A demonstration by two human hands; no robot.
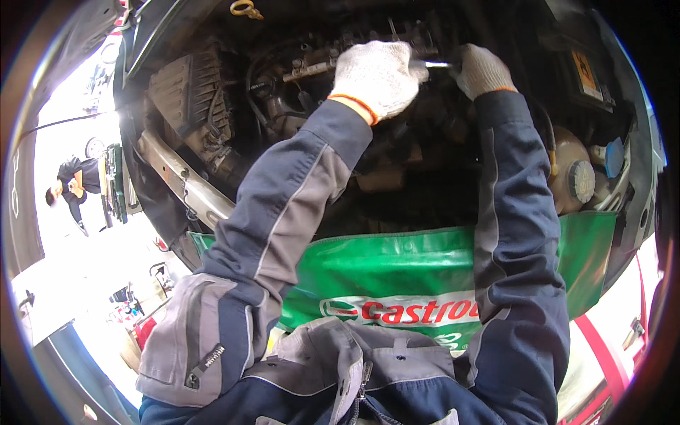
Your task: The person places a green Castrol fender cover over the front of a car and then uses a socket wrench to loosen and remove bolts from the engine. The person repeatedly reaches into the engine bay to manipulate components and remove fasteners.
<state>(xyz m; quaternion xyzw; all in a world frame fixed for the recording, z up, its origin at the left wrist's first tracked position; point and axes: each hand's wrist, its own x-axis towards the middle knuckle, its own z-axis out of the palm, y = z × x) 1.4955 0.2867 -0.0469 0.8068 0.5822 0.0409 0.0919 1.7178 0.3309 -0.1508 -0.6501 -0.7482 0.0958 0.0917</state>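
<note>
Both my arms reach over the front of a car into its dark engine bay, and both hands wear white knit gloves with orange cuffs. My left hand (377, 79) is closed in a fist above the engine (312, 69). A thin shiny metal tool (438, 65) sticks out of that fist to the right; its exact kind does not show. At the tool's other end my right hand (486, 71) is curled closed, with its fingertips turned away and in shadow. Whatever lies inside the right hand is hidden.
A green fender cover (382, 262) drapes the car's front edge. An air filter housing (185, 92) sits left, a yellow dipstick ring (246, 9) at the far left. To the right stand a coolant tank (571, 173) and a blue cap (613, 157). Another person (74, 185) is far left.
</note>
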